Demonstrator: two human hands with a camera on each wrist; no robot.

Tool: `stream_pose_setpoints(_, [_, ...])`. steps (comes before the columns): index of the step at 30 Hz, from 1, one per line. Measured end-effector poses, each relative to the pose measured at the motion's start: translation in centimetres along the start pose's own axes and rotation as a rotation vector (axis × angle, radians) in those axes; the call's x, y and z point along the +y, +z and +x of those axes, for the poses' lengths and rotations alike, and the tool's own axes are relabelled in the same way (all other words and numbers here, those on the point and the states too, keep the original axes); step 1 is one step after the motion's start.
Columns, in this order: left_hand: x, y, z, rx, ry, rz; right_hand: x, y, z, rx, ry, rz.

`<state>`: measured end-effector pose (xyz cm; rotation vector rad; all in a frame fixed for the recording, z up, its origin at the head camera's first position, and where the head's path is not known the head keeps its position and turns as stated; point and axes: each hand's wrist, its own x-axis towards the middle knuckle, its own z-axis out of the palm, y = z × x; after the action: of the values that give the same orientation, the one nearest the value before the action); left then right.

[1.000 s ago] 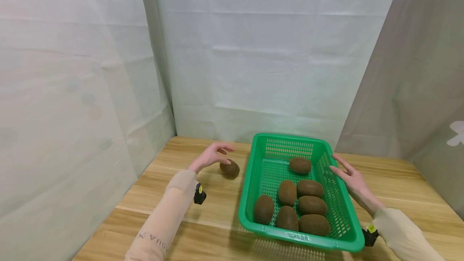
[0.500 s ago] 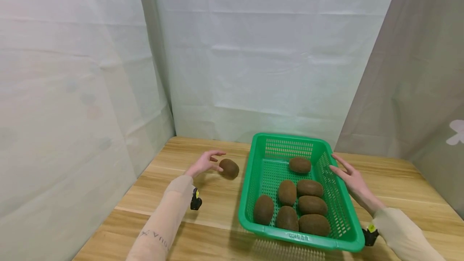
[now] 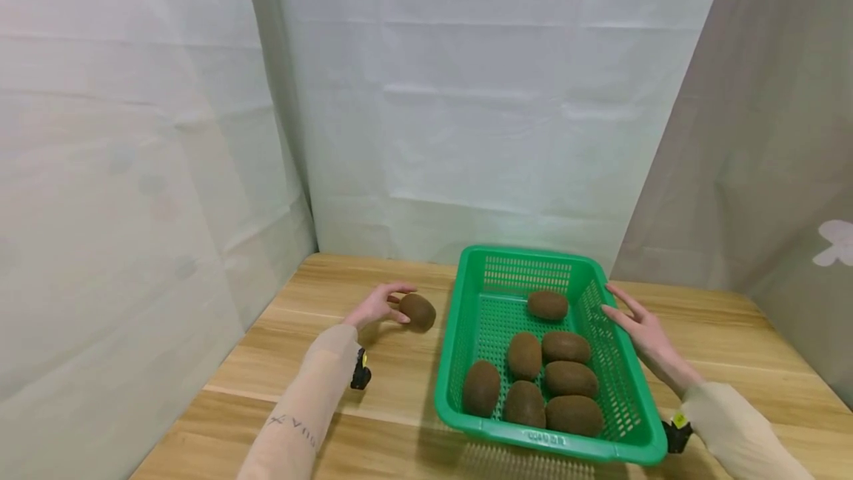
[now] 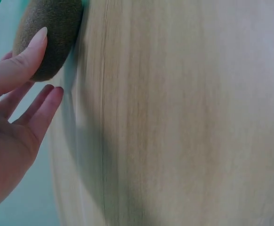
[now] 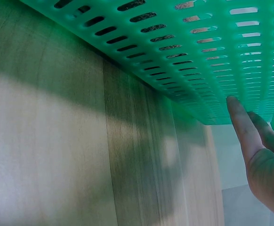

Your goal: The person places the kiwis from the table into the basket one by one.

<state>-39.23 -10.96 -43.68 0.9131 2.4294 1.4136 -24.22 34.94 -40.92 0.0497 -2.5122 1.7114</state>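
A brown fuzzy kiwi (image 3: 417, 313) lies on the wooden table left of the green basket. My left hand (image 3: 375, 308) has its thumb and fingers around the kiwi's left end. In the left wrist view, the thumb (image 4: 36, 44) presses on the near side of the kiwi (image 4: 61, 28); some fingers reach behind it and the others stay apart below. My right hand (image 3: 649, 335) rests against the right side of the green basket (image 3: 448, 361). In the right wrist view, its straight fingers (image 5: 243, 125) touch the slotted outer wall. Several kiwis (image 3: 565, 347) lie inside.
The wood-grained table (image 3: 373, 406) runs beneath everything. White sheeting (image 3: 460, 110) hangs behind it and along the left, and a greyish curtain (image 3: 753, 132) hangs at the right. Black wrist cameras (image 3: 360, 370) sit on both sleeves.
My left hand first draws back left from over the kiwi, then comes in again with thumb and fingers around its left end. The right hand stays at the basket's side.
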Motion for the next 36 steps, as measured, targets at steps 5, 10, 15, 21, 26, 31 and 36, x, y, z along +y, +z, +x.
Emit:
stream_pose_setpoints(5, [0.1, 0.1, 0.1, 0.006, 0.001, -0.012, 0.0, 0.1, 0.0, 0.004, -0.005, 0.0])
stream_pose_setpoints(10, [-0.2, 0.3, 0.3, 0.029, -0.01, -0.068, 0.1, 0.1, 0.0, -0.002, -0.007, 0.012])
stream_pose_setpoints(15, [0.2, 0.2, 0.1, 0.027, -0.01, -0.099, 0.1, 0.2, 0.1, -0.003, -0.005, 0.006])
stream_pose_setpoints(21, [-0.3, 0.1, 0.0, 0.062, -0.073, -0.088, 0.1, 0.0, 0.1, 0.001, -0.003, -0.011])
stream_pose_setpoints(26, [-0.3, -0.5, -0.2, 0.109, -0.112, -0.125, -0.1, 0.0, 0.2, 0.005, 0.0, 0.001])
stream_pose_setpoints(31, [0.5, -1.2, -0.4, 0.141, -0.137, -0.14, -0.2, 0.0, 0.2, -0.002, 0.006, 0.017])
stream_pose_setpoints(36, [1.5, -1.5, -0.3, 0.16, -0.152, -0.258, -0.1, 0.1, 0.0, -0.009, 0.01, 0.025])
